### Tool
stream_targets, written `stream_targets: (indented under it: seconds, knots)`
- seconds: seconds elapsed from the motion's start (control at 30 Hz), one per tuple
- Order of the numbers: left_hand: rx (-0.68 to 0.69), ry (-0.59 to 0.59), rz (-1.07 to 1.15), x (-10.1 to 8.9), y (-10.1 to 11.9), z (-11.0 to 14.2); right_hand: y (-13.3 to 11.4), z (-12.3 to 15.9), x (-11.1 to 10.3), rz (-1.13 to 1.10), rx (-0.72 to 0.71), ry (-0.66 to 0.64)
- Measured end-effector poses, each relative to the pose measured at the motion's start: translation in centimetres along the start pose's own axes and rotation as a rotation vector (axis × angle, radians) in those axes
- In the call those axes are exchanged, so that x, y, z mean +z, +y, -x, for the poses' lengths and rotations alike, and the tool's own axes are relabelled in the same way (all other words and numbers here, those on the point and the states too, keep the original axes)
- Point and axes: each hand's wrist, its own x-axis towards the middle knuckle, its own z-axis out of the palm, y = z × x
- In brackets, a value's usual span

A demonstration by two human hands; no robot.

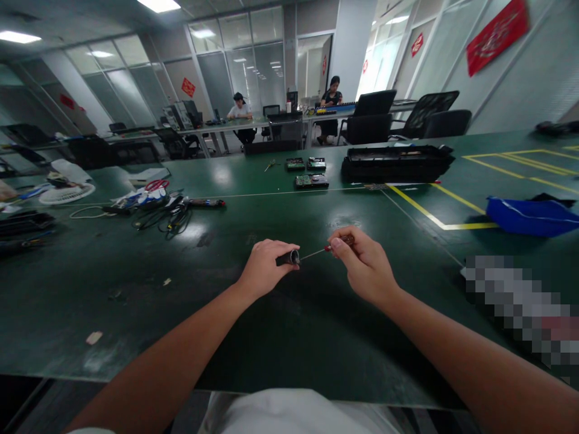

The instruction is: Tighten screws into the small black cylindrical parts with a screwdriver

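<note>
Two bare hands held out over the near part of a green table [294, 343], close together in front of the body. In the left hand [265, 266], a short dark tube [284, 259], its round open end turned to the right and partly toward the camera. Left fingers curled snugly along the far side of the tube, with the thumb along the near side. In the right hand [367, 268], a screwdriver [347, 240], its reddish-brown handle pinched firmly between thumb and bent fingers. Thin metal shaft slanting down to the left, its tip right at the mouth of the tube. Cannot tell whether tip and rim touch.

Farther back across the table, three small circuit boards [312, 181] grouped near one another, and to their right a long black tray [398, 166]. Farther right, yellow tape [446, 226] laid in angled lines, with a blue bag [534, 217] beside it. Off to the left, a tangle of black cables [176, 218], with a red ring-shaped thing [157, 185] just behind. Nearer, two small pale scraps [94, 337] to the left of the left forearm. At the right, a pixelated patch [520, 307], contents hidden. Across the room, two people [239, 110] at another long desk [217, 126], with black chairs [373, 117] nearby.
</note>
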Motion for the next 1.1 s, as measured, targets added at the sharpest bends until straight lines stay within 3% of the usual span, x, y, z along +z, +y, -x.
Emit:
stream_targets:
  seconds: [0.47,0.83,1.1]
  knots:
    - [-0.04,0.028,0.106,0.1,0.2,0.1,0.0,0.0,0.0,0.053,-0.005,0.076]
    - [-0.092,-0.031,0.275,0.2,0.7,0.3,-0.5,-0.1,-0.2,0.084,-0.088,0.124]
    - [-0.163,-0.156,0.057,-1.1,2.3,-1.1,-0.7,-0.1,-0.5,0.088,-0.123,0.139]
